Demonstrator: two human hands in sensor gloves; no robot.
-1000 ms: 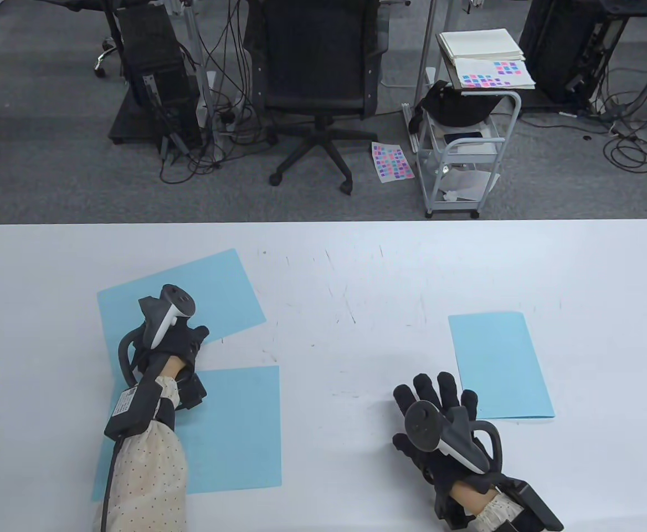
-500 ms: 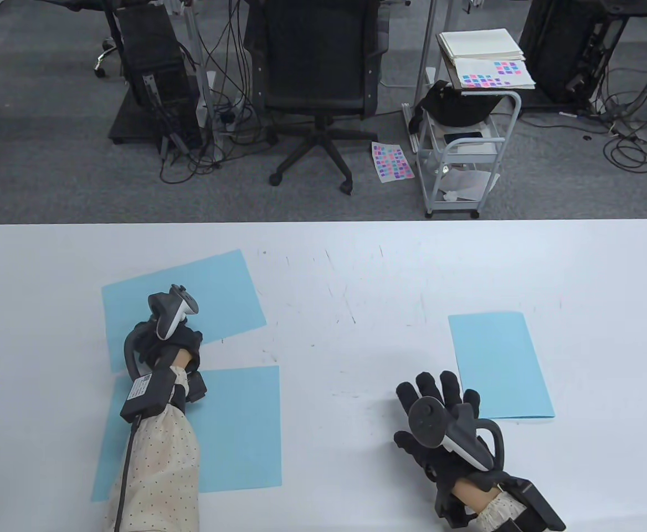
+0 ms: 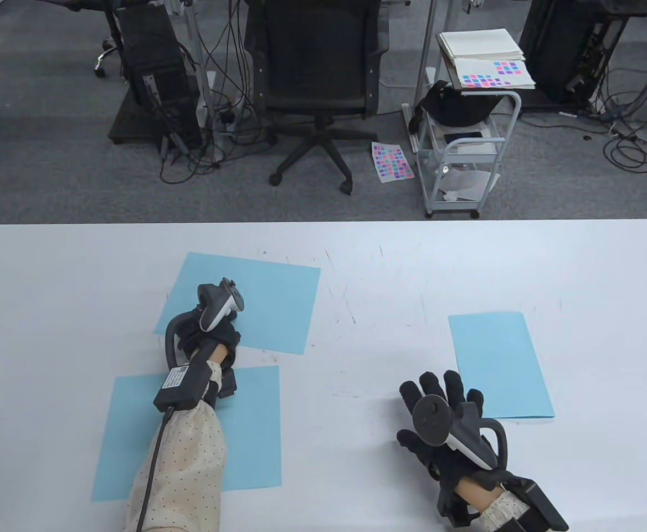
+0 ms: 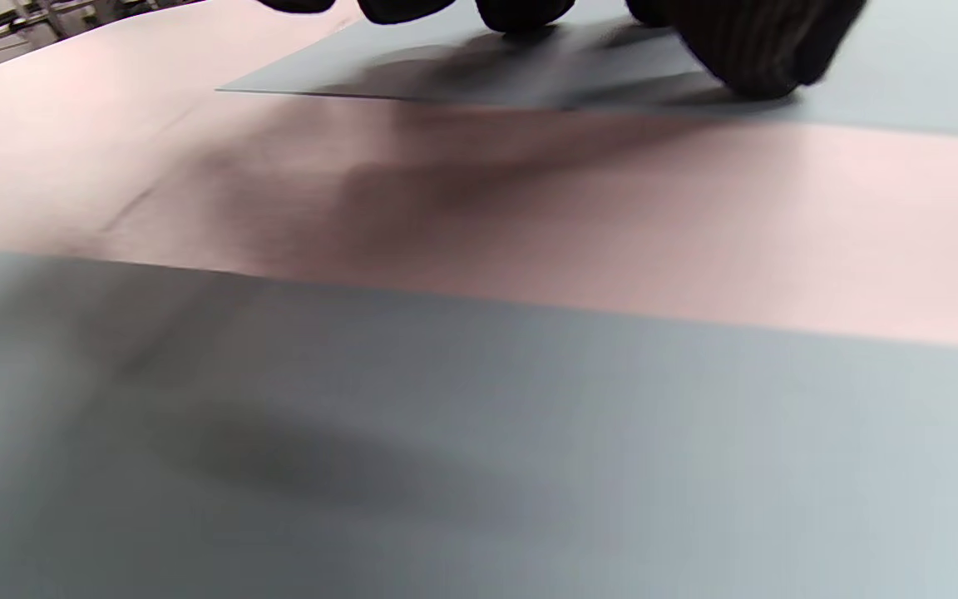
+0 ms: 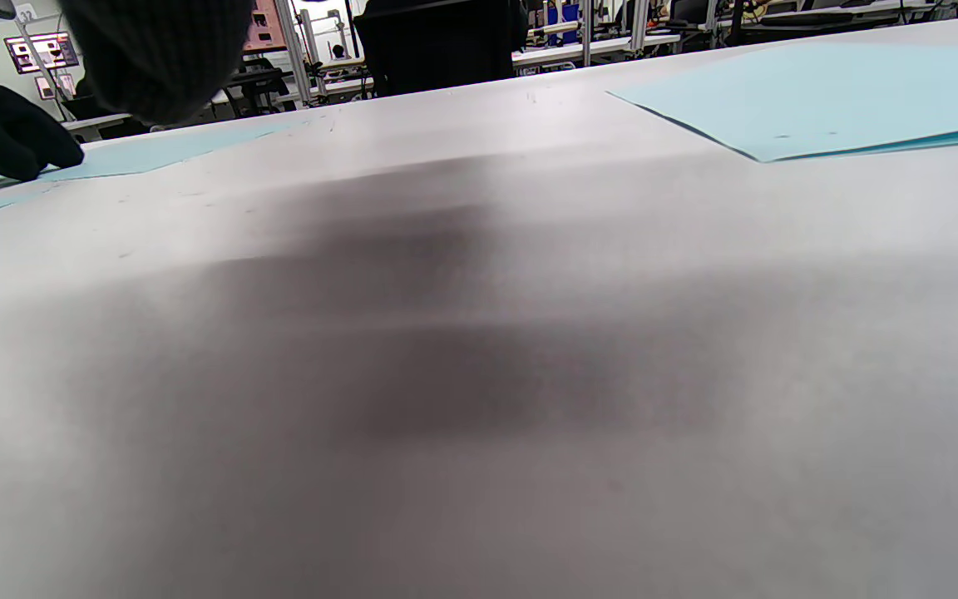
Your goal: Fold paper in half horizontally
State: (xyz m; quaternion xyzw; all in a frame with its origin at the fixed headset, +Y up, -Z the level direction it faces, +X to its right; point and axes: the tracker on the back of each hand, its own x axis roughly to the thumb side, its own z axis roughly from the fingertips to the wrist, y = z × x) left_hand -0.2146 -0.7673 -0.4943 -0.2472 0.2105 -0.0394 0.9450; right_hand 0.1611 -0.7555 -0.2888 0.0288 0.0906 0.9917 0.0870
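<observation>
Fingers [image 4: 745,50] on blue paper [image 3: 262,299]

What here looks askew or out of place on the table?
The far blue sheet under the left hand lies skewed, its edges not square with the table edge or the near sheet. The folded sheet by the right hand sits slightly tilted. Nothing is torn or spilled.

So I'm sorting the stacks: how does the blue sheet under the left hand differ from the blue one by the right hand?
The left sheet is wide and skewed, with the left hand resting on it; the right sheet is narrower, upright and untouched beside the right hand. Both are light blue.
</observation>
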